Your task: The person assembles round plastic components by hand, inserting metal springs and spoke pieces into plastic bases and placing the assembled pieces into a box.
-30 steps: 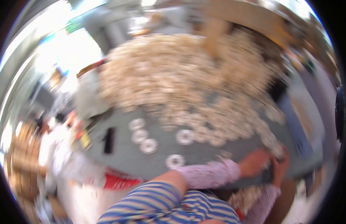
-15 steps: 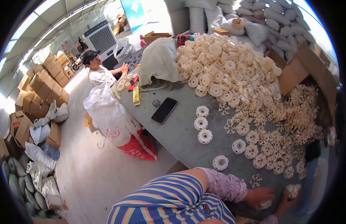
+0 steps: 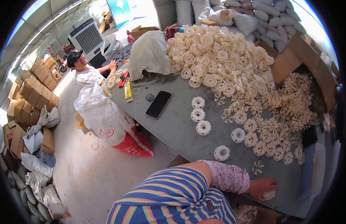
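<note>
My left hand (image 3: 262,187), below a floral sleeve cover, is at the table's near right edge. Its fingers are curled round a small whitish plastic piece (image 3: 269,195), mostly hidden by the hand. My right hand is out of view. Just above the left hand lies a single open-spoked cream plastic part (image 3: 257,167). Finished-looking white plastic wheels stand apart on the grey table (image 3: 173,130): one wheel (image 3: 222,153) near my forearm, another (image 3: 238,135) farther off, and a short row of wheels (image 3: 203,127) beyond. Rows of wheels with spoked parts on them (image 3: 259,148) lie to the right.
A large heap of cream wheels (image 3: 217,59) covers the far table, beside a tipped carton (image 3: 307,59) spilling spoked parts (image 3: 296,97). A phone (image 3: 159,105), spring (image 3: 150,97) and yellow box (image 3: 128,92) lie leftward. A white-red sack (image 3: 106,119) stands by the edge; a co-worker (image 3: 85,71) sits beyond.
My right hand, which held a whitish plastic piece beside the left, has gone out of view. The left hand keeps its piece in nearly the same place. The view has shifted slightly.
</note>
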